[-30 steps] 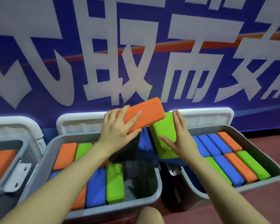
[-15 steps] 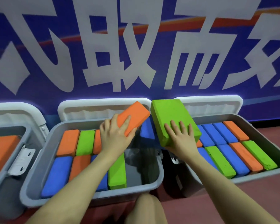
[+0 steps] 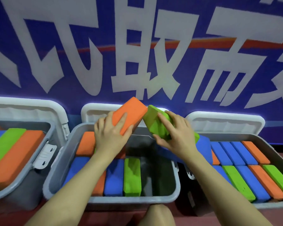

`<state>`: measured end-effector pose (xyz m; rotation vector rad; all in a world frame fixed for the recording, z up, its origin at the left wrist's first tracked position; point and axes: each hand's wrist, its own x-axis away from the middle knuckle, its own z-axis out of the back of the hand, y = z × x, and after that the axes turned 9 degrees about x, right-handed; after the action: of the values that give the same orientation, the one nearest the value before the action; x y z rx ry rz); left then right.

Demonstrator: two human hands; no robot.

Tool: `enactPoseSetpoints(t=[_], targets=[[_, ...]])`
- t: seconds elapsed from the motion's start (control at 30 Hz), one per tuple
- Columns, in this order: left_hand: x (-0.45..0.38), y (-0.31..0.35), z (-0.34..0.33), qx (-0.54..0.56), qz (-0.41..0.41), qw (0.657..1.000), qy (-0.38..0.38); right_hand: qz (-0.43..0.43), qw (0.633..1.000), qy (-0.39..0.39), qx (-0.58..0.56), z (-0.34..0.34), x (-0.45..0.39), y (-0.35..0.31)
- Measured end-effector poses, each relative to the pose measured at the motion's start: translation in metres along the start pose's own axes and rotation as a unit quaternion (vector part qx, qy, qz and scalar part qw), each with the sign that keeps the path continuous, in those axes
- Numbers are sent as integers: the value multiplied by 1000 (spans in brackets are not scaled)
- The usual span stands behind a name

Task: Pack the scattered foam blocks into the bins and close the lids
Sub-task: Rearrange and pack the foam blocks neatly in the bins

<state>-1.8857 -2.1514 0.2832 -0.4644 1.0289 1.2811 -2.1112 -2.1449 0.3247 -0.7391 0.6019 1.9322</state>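
left hand (image 3: 111,136) gripping an orange foam block (image 3: 129,115), right hand (image 3: 176,136) wrapped round a green foam block (image 3: 155,123), both above the half-full middle bin (image 3: 59,173), lid (image 3: 95,111) open

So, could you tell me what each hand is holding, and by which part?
Left hand grips the orange block by its near end; right hand grips the green block around its middle.

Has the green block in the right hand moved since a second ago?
Yes. The green block in the right hand has shifted left, off the right bin and over the open gap in the middle bin, beside the orange block.
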Motion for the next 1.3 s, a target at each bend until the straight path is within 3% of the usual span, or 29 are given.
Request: enactPoseSetpoints(t=[0.33, 0.57, 0.77, 0.9, 1.1, 1.3], targets=[[23, -76, 62, -31, 64, 997, 4, -37, 999, -8, -27, -17, -27, -104], [50, -92, 84, -35, 145, 975, -165, -86, 986, -140, -22, -39, -13, -158], [37, -106, 100, -102, 82, 955, -268, -132, 965, -228, 0, -45, -31, -180], [31, -111, 101, -95, 67, 934, -337, -101, 959, -264, 7, -43, -33, -176], [23, -113, 98, -90, 69, 918, -380, -3, 943, -331, -13, -33, -30, -156], [20, -111, 100, -104, 50, 920, -374, -15, 968, -251, -3, -30, -12, -142]])
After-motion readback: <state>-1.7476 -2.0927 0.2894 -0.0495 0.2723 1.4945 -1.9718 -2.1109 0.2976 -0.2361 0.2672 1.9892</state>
